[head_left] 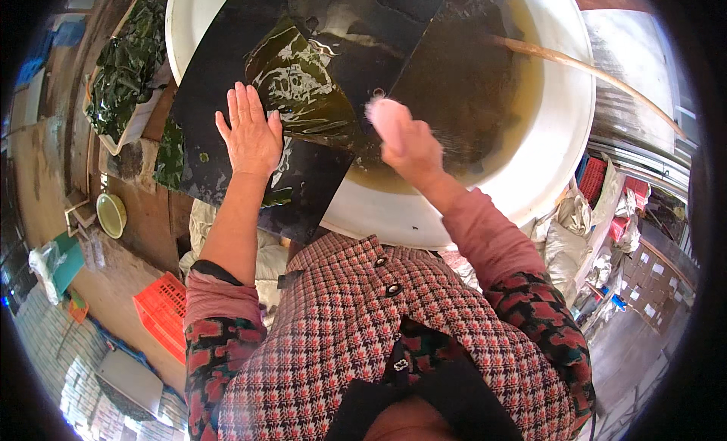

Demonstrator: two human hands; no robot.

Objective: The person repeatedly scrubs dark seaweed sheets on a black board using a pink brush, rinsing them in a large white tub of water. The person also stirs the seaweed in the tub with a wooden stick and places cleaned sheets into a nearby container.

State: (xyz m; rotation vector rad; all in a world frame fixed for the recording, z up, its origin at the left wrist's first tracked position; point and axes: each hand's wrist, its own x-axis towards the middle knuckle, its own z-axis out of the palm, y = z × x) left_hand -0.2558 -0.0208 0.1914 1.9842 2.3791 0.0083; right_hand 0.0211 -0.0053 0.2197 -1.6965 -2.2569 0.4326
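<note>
My left hand [251,128] lies flat on a black board [210,83], fingers stretched out and holding nothing. Its thumb side meets a wet, glossy green-brown sheet of seaweed, which looks like kelp [304,83], spread over the board. In my right hand [417,151] is a pink scrub brush [388,120], blurred, with pale bristles along its left side. The brush is just right of the seaweed sheet, over the board's edge. Beneath the board stands a large white round tub [559,117] of murky brownish water [494,168]. Whether the bristles touch anything, I cannot tell.
A wooden stick [596,71] leans over the tub's right rim. At the left are a crate of dark green seaweed [128,66], a small pale green basin [111,215] and an orange-red plastic crate [164,316]. Pale sacks [568,242] lie at the right.
</note>
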